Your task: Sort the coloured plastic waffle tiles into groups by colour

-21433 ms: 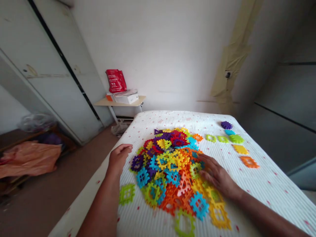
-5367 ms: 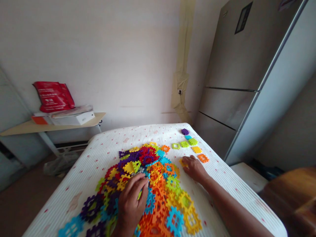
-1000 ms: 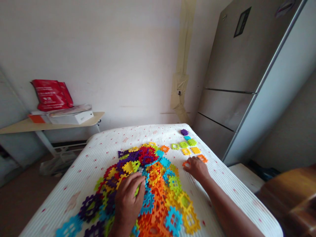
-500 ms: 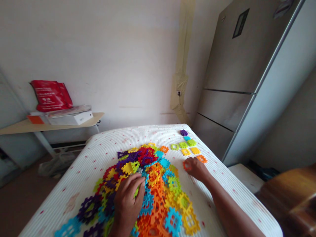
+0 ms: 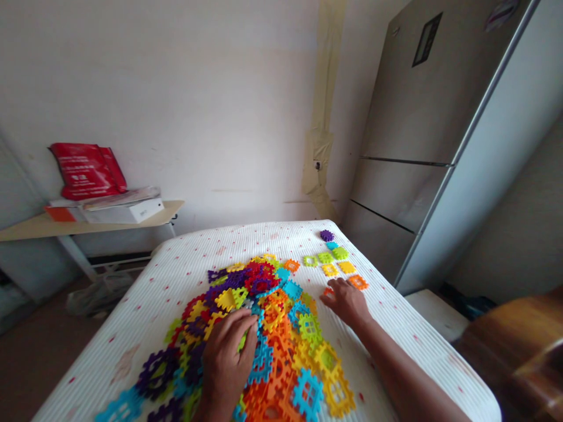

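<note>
My left hand (image 5: 229,354) rests on a heap of colourful toothed plastic building pieces (image 5: 279,357), its fingers curled in and the thumb close to them. Whatever lies under those fingers is mostly hidden; a bit of green shows in the gap. To the right of the heap, my right hand (image 5: 347,302) is low over the cloth with thumb and fingers apart. An orange piece (image 5: 328,291) shows partly between them, flat on the cloth. Beside that hand lies another orange square piece (image 5: 358,282).
Beyond my right hand, yellow pieces (image 5: 346,267), green pieces (image 5: 325,258), a blue piece (image 5: 332,245) and a purple piece (image 5: 326,235) lie in rows on the white cloth (image 5: 185,275). A fridge (image 5: 396,135) stands right; a red bag (image 5: 85,170) sits on a side table (image 5: 173,210).
My right hand has shifted slightly left over the orange piece, and its fingers have spread. The left hand stays in place on the heap.
</note>
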{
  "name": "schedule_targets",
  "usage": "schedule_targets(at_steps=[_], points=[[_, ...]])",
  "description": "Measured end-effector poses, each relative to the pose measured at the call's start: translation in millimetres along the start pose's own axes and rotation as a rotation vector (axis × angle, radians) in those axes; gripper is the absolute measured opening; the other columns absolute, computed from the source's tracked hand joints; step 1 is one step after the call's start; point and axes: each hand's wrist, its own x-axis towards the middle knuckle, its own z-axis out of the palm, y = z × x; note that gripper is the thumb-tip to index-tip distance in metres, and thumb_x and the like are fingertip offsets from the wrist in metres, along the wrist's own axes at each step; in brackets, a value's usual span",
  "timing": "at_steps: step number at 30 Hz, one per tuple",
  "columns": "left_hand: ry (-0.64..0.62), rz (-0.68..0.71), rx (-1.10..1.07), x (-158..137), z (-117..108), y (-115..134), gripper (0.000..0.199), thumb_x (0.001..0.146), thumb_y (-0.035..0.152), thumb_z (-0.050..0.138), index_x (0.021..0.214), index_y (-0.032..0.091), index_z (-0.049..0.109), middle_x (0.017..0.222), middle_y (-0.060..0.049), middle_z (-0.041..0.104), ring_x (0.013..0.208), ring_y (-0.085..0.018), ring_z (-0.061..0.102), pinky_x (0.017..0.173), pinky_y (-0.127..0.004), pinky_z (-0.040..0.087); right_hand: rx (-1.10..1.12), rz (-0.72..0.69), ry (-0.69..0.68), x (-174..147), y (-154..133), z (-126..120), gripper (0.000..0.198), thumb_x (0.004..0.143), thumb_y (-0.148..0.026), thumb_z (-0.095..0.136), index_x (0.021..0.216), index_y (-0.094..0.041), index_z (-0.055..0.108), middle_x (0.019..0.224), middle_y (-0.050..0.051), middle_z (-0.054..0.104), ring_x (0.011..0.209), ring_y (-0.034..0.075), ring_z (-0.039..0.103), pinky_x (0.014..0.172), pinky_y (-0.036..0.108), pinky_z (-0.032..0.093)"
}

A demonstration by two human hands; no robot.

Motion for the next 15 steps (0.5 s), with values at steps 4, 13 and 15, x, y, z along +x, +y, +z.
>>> schedule_targets(at_steps=[4, 13, 15], points=[[-0.003, 0.008, 0.001, -0.1, 0.6, -0.7, 0.011, 0.081, 0.015, 0.057, 0.088, 0.02, 0.064, 0.089, -0.006, 0.068, 0.083, -0.017, 0.065, 0.076, -0.029, 0.052, -0.055, 0.0, -0.043, 0.0, 0.7, 3.0, 0.028, 0.079, -0.039, 0.057, 0.095, -0.017, 0.064, 0.093, 0.011, 0.065, 0.09, 0.024, 0.059, 0.073, 0.03, 0.043], [-0.012, 0.003, -0.003, -1.6, 0.9, -2.0, 0.011, 0.082, 0.015, 0.058, 0.089, 0.02, 0.064, 0.09, -0.006, 0.067, 0.084, -0.016, 0.064, 0.076, -0.029, 0.052, 0.132, -0.105, -0.064, 5.0, 17.0, 9.2, 0.039, 0.072, -0.018, 0.056, 0.111, -0.017, 0.063, 0.104, 0.007, 0.067, 0.097, 0.022, 0.057, 0.08, 0.027, 0.042], [-0.019, -0.002, -0.002, -2.4, 1.2, -2.2, 0.011, 0.082, 0.016, 0.057, 0.089, 0.021, 0.064, 0.091, -0.006, 0.067, 0.084, -0.017, 0.064, 0.076, -0.029, 0.052, 0.173, -0.102, -0.067, 5.9, 19.8, 9.2, 0.046, 0.069, -0.017, 0.059, 0.115, -0.016, 0.061, 0.112, 0.008, 0.065, 0.101, 0.023, 0.056, 0.086, 0.029, 0.042]])
